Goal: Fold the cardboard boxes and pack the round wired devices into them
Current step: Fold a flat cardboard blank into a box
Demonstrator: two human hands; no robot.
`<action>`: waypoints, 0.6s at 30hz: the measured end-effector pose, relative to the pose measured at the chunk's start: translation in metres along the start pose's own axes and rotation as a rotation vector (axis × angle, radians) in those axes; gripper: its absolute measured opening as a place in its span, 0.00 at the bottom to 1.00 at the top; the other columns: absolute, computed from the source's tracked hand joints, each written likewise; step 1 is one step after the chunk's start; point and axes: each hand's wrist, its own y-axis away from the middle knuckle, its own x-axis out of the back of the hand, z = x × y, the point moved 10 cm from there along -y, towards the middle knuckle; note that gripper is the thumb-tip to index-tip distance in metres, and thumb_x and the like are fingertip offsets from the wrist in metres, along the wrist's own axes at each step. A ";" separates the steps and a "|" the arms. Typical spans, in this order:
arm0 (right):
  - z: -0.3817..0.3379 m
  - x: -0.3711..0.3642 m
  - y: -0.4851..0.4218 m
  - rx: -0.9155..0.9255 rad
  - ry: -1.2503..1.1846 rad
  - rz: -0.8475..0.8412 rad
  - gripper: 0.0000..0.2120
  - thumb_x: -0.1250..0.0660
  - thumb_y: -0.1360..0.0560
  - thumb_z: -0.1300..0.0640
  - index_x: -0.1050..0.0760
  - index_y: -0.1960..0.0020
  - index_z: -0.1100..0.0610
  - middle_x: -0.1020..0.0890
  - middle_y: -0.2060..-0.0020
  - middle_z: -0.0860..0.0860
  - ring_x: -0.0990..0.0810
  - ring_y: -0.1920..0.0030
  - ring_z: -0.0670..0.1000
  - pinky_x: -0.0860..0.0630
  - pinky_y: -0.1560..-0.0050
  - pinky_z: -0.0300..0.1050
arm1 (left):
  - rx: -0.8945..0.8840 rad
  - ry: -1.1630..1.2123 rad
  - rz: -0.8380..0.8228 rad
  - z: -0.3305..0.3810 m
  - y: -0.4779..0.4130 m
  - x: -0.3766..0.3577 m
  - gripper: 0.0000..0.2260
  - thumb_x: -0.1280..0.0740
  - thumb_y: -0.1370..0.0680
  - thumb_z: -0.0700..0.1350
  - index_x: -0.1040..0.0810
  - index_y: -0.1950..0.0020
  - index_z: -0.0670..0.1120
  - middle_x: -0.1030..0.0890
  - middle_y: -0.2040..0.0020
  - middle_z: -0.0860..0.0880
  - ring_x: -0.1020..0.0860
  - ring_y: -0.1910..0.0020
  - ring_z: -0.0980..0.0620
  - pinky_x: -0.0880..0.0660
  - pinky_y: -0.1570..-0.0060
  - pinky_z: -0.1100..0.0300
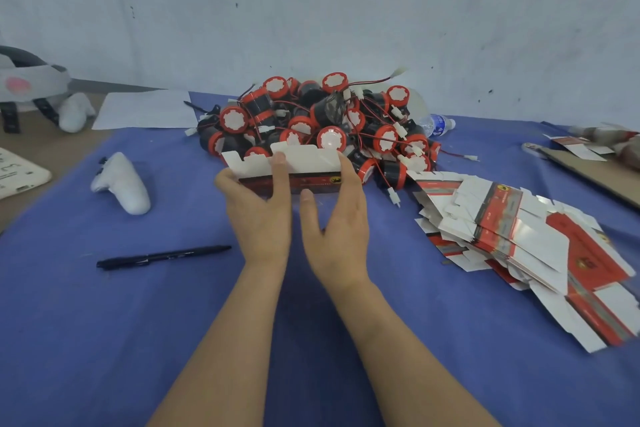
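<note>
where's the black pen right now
In the head view the black pen lies on the blue cloth at lower left, below the white controller, its tip near the wrist of the left hand.

The left hand [258, 211] pinched a half-folded cardboard box [304, 163] by thumb and fingers; the right hand's [337, 218] straight fingers [349, 178] pressed, it seemed, against its right end. Just beyond the fingertips lay the round wired devices [322, 118], flat boxes [512, 236] to their right.
</note>
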 end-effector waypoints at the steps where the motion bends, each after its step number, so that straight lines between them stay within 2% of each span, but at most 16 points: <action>1: 0.002 -0.001 0.000 -0.007 0.006 -0.009 0.28 0.39 0.24 0.48 0.41 0.26 0.51 0.35 0.37 0.37 0.38 0.37 0.34 0.42 0.38 0.24 | 0.008 0.007 0.014 -0.001 -0.001 0.001 0.21 0.33 0.25 0.59 0.36 0.44 0.47 0.23 0.54 0.56 0.24 0.60 0.71 0.30 0.66 0.76; 3: 0.004 -0.002 0.001 -0.014 0.010 -0.018 0.28 0.40 0.24 0.48 0.41 0.26 0.51 0.35 0.37 0.37 0.38 0.37 0.34 0.43 0.40 0.21 | 0.024 -0.001 0.029 -0.005 -0.001 0.003 0.20 0.33 0.24 0.59 0.37 0.46 0.48 0.24 0.55 0.57 0.24 0.62 0.68 0.30 0.67 0.76; 6: 0.005 -0.003 -0.001 -0.025 0.012 -0.023 0.26 0.42 0.22 0.48 0.40 0.25 0.52 0.35 0.37 0.37 0.39 0.39 0.32 0.45 0.41 0.18 | 0.014 -0.036 0.017 -0.004 0.001 0.002 0.17 0.37 0.22 0.58 0.37 0.44 0.48 0.22 0.52 0.50 0.22 0.58 0.57 0.28 0.65 0.72; 8: 0.011 0.000 -0.004 -0.067 -0.003 -0.029 0.25 0.44 0.20 0.47 0.41 0.25 0.49 0.34 0.36 0.36 0.38 0.38 0.32 0.44 0.41 0.20 | -0.033 -0.048 -0.009 0.001 0.004 -0.001 0.17 0.39 0.20 0.56 0.35 0.40 0.46 0.22 0.46 0.47 0.22 0.50 0.48 0.23 0.54 0.58; 9: 0.016 0.002 -0.005 -0.097 -0.015 -0.030 0.24 0.44 0.19 0.47 0.42 0.24 0.48 0.33 0.34 0.37 0.36 0.36 0.35 0.42 0.39 0.24 | -0.073 -0.048 -0.029 0.005 0.005 -0.004 0.18 0.40 0.20 0.55 0.35 0.37 0.45 0.23 0.43 0.47 0.23 0.46 0.47 0.23 0.49 0.52; 11: 0.024 0.007 -0.008 -0.145 -0.011 -0.031 0.27 0.42 0.19 0.48 0.45 0.23 0.47 0.32 0.29 0.42 0.34 0.31 0.42 0.38 0.39 0.30 | -0.155 -0.038 -0.096 0.016 0.012 -0.012 0.22 0.43 0.20 0.55 0.35 0.30 0.45 0.25 0.37 0.48 0.25 0.40 0.50 0.25 0.42 0.53; 14: 0.029 0.005 -0.008 -0.176 0.019 -0.085 0.30 0.39 0.20 0.49 0.48 0.23 0.46 0.29 0.31 0.46 0.29 0.33 0.47 0.30 0.39 0.38 | -0.248 -0.078 -0.211 0.027 0.024 -0.029 0.25 0.50 0.20 0.56 0.38 0.25 0.48 0.28 0.31 0.52 0.29 0.34 0.56 0.28 0.38 0.59; 16: 0.027 0.000 -0.007 -0.178 -0.013 -0.133 0.28 0.39 0.20 0.49 0.46 0.24 0.45 0.25 0.34 0.46 0.26 0.36 0.46 0.26 0.40 0.42 | -0.266 -0.061 -0.248 0.029 0.027 -0.034 0.24 0.52 0.20 0.56 0.37 0.25 0.50 0.29 0.32 0.54 0.30 0.35 0.58 0.30 0.38 0.63; 18: 0.025 0.003 -0.010 -0.184 -0.115 -0.119 0.20 0.41 0.19 0.49 0.39 0.28 0.40 0.22 0.39 0.44 0.24 0.40 0.44 0.26 0.43 0.37 | -0.230 -0.014 -0.245 0.026 0.025 -0.033 0.24 0.51 0.20 0.57 0.36 0.26 0.51 0.28 0.33 0.55 0.29 0.36 0.58 0.28 0.38 0.60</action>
